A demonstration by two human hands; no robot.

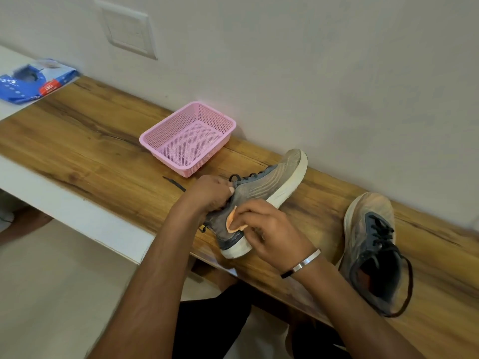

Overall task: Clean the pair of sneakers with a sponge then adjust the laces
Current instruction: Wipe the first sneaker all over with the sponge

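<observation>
Right hand (pixel 269 230) pinches an orange sponge (pixel 233 224) against the heel side of a grey sneaker (pixel 261 189); most of the sponge is hidden under the fingers. Left hand (pixel 210 194) grips that sneaker at the collar, its fingertips out of sight. The sneaker lies tilted near the wooden shelf's (pixel 90 141) front edge. Second sneaker (pixel 375 250) stands apart, right. A pink mesh basket (pixel 155 137) sits behind, by the wall.
</observation>
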